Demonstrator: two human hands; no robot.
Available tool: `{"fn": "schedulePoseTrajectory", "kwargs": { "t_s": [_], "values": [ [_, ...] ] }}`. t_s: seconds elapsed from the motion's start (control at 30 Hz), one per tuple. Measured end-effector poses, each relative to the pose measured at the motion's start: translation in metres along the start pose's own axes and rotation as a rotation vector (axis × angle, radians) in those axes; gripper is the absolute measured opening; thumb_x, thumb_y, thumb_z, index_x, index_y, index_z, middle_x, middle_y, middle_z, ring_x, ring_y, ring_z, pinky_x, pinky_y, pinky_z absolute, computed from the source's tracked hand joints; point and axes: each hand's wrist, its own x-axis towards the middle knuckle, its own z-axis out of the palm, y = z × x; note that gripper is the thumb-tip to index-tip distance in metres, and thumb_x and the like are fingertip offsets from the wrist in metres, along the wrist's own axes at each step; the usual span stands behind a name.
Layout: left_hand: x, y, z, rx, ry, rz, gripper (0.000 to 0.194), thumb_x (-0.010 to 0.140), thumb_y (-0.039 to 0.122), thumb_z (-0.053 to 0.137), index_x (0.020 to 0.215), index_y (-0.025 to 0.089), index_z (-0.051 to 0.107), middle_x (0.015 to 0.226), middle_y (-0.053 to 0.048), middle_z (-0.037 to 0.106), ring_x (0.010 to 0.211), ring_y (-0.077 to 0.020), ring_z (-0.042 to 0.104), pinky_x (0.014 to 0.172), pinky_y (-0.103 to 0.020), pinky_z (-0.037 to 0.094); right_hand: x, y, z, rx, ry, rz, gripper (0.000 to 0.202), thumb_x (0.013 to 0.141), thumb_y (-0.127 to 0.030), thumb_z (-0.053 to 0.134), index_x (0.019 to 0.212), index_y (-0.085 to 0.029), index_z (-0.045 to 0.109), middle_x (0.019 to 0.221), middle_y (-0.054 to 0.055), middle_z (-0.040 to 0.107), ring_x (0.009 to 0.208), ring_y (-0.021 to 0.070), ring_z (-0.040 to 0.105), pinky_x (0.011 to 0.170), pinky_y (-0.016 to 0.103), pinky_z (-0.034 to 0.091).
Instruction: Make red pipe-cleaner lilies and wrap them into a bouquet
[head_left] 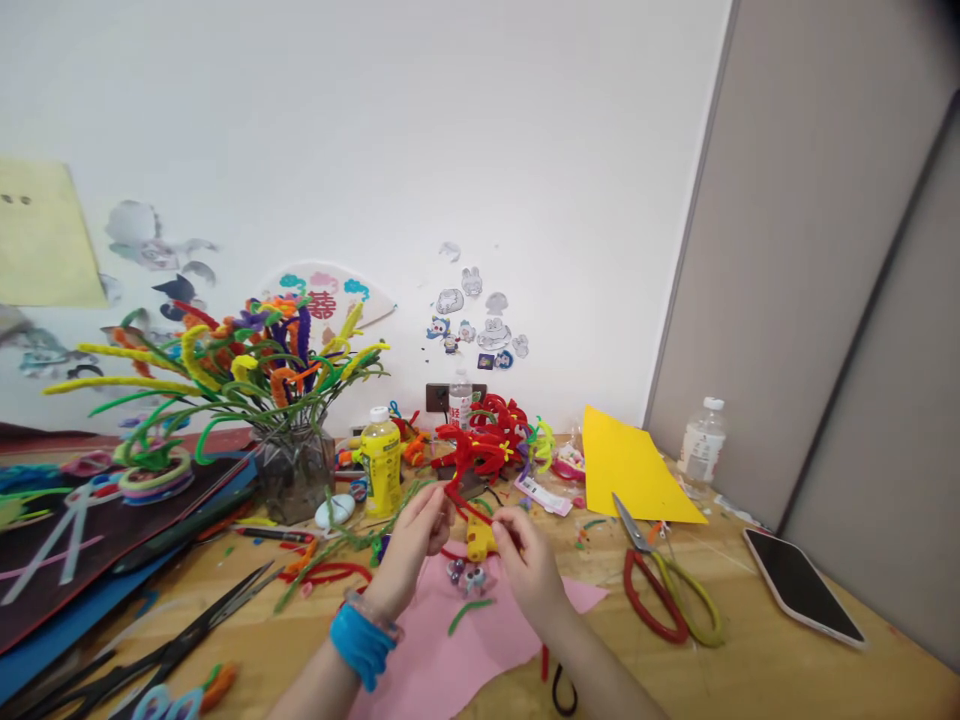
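A red pipe cleaner (474, 512) stretches between my two hands above a pink sheet (442, 660). My left hand (418, 535), below a blue wrist band, pinches its left part, near a larger red pipe cleaner shape (472, 452). The fingers of my right hand (527, 565) are closed on its right end. Between and just behind the hands is a small yellow object (481, 539). Small shiny beads or figures (471, 577) and a short green pipe cleaner piece (469, 614) lie on the pink sheet.
Red-and-yellow scissors (652, 580), a phone (806, 587) and yellow paper (634, 470) lie right. A yellow bottle (381, 465), a glass jar (294, 475) of pipe cleaners and black scissors (169, 650) are left. A clear bottle (703, 445) stands by the partition.
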Motion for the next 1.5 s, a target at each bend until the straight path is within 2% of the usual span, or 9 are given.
{"fn": "schedulePoseTrajectory", "kwargs": {
  "t_s": [0.13, 0.23, 0.4, 0.53, 0.63, 0.8, 1.07, 1.3, 1.5],
  "values": [
    [-0.001, -0.006, 0.005, 0.254, 0.005, 0.117, 0.036, 0.08, 0.049, 0.043, 0.085, 0.016, 0.056, 0.058, 0.004, 0.048, 0.047, -0.0096, 0.042, 0.043, -0.021, 0.032, 0.0, 0.001, 0.0, 0.081, 0.018, 0.038, 0.017, 0.087, -0.031, 0.041, 0.091, -0.019, 0.053, 0.081, 0.003, 0.058, 0.074, 0.0162, 0.055, 0.065, 0.025, 0.042],
    [0.0, -0.01, 0.006, 0.389, 0.002, 0.198, 0.025, 0.076, 0.041, 0.054, 0.081, 0.018, 0.061, 0.078, -0.004, 0.062, 0.073, -0.0176, 0.055, 0.065, -0.027, 0.043, 0.001, 0.001, -0.001, 0.067, -0.021, 0.03, 0.021, 0.087, -0.032, 0.043, 0.097, -0.019, 0.055, 0.089, 0.005, 0.06, 0.082, 0.0179, 0.056, 0.072, 0.027, 0.042],
    [-0.001, -0.017, 0.007, 0.521, 0.026, 0.266, 0.018, 0.076, 0.036, 0.055, 0.078, 0.02, 0.062, 0.079, -0.005, 0.064, 0.076, -0.0217, 0.057, 0.072, -0.033, 0.042, 0.002, 0.003, 0.0, 0.045, -0.056, 0.07, 0.026, 0.087, -0.034, 0.039, 0.08, -0.019, 0.059, 0.07, 0.003, 0.057, 0.065, 0.0156, 0.053, 0.061, 0.027, 0.041],
    [-0.004, -0.018, 0.009, 0.545, 0.057, 0.296, 0.024, 0.081, 0.035, 0.048, 0.097, 0.019, 0.057, 0.085, -0.005, 0.064, 0.077, -0.0202, 0.059, 0.073, -0.031, 0.045, 0.003, 0.009, 0.003, 0.142, -0.055, 0.177, 0.026, 0.085, -0.035, 0.041, 0.097, -0.018, 0.056, 0.056, -0.003, 0.048, 0.047, 0.0128, 0.044, 0.047, 0.025, 0.037],
    [-0.007, -0.018, 0.009, 0.623, 0.049, 0.308, 0.033, 0.083, 0.035, 0.045, 0.113, 0.021, 0.049, 0.086, -0.004, 0.065, 0.076, -0.0193, 0.062, 0.072, -0.031, 0.047, 0.002, 0.013, 0.005, 0.181, -0.033, 0.193, 0.023, 0.082, -0.034, 0.045, 0.097, -0.02, 0.055, 0.058, -0.003, 0.049, 0.047, 0.0127, 0.044, 0.045, 0.024, 0.036],
    [-0.011, -0.02, 0.009, 0.802, 0.001, 0.385, 0.028, 0.086, 0.03, 0.039, 0.106, 0.022, 0.057, 0.108, -0.008, 0.065, 0.098, -0.0219, 0.06, 0.086, -0.035, 0.045, 0.0, 0.013, 0.006, 0.165, 0.038, 0.214, 0.014, 0.079, -0.034, 0.05, 0.083, -0.022, 0.056, 0.067, 0.0, 0.053, 0.054, 0.0135, 0.047, 0.047, 0.024, 0.037],
    [-0.016, -0.02, 0.013, 0.958, -0.031, 0.51, 0.033, 0.085, 0.025, 0.04, 0.115, 0.025, 0.055, 0.103, -0.005, 0.068, 0.088, -0.0197, 0.065, 0.074, -0.026, 0.049, 0.002, 0.007, 0.011, 0.485, -0.071, 0.364, 0.036, 0.076, -0.055, 0.048, 0.066, -0.021, 0.041, 0.041, -0.01, 0.032, 0.036, 0.008, 0.029, 0.038, 0.021, 0.024],
    [-0.016, -0.017, 0.013, 1.104, -0.056, 0.55, 0.042, 0.088, 0.024, 0.032, 0.128, 0.025, 0.044, 0.091, -0.007, 0.068, 0.08, -0.0179, 0.064, 0.072, -0.026, 0.049, 0.0, 0.003, 0.011, 0.554, -0.117, 0.363, 0.032, 0.074, -0.051, 0.051, 0.068, -0.02, 0.042, 0.038, -0.01, 0.037, 0.035, 0.0069, 0.029, 0.04, 0.021, 0.024],
    [-0.016, -0.017, 0.014, 1.306, -0.086, 0.529, 0.044, 0.082, 0.016, 0.039, 0.124, 0.023, 0.048, 0.091, -0.009, 0.068, 0.075, -0.0196, 0.064, 0.065, -0.026, 0.049, 0.0, 0.002, 0.011, 0.522, -0.078, 0.346, 0.031, 0.073, -0.046, 0.053, 0.059, -0.021, 0.043, 0.042, -0.007, 0.038, 0.039, 0.0084, 0.035, 0.043, 0.022, 0.03]
  ]
}}
